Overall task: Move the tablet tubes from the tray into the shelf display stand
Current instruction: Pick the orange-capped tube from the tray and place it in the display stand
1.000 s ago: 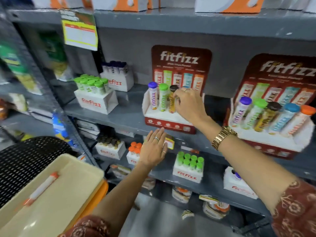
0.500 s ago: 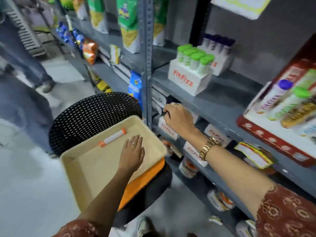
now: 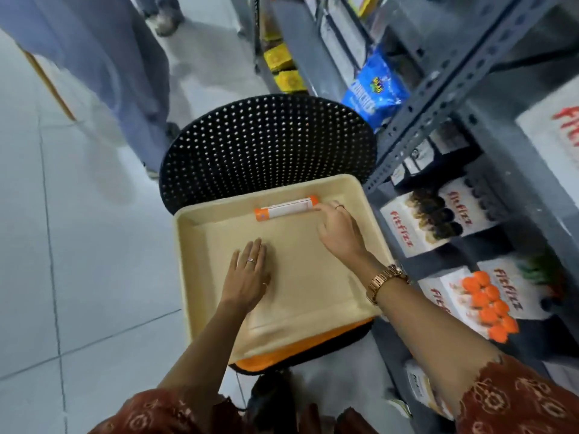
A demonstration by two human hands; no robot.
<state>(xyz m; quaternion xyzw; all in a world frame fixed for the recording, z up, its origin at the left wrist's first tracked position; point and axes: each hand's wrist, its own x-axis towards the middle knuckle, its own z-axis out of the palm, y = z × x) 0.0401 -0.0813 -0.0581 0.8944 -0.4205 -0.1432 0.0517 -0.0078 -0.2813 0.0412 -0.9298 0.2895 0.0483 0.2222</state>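
A cream tray (image 3: 200, 264) rests on the seat of a black mesh chair (image 3: 266, 142). One white tablet tube with orange ends (image 3: 286, 209) lies along the tray's far wall. My right hand (image 3: 340, 231) reaches into the tray, its fingertips touching the tube's right end; the fingers are not closed around it. My left hand (image 3: 249, 275) lies flat and open on the tray floor, palm down, fingers together. The display stand is out of view.
Grey metal shelving (image 3: 438, 89) runs along the right, holding white Fitfizz boxes with dark caps (image 3: 438, 214) and orange caps (image 3: 485, 302). A blue packet (image 3: 376, 89) sits further back. Another person's legs (image 3: 125, 73) stand on the tiled floor at upper left.
My view swung down from the shelf to the tray. My right hand left the display stand and came down to the tube; my left hand settled flat on the tray floor.
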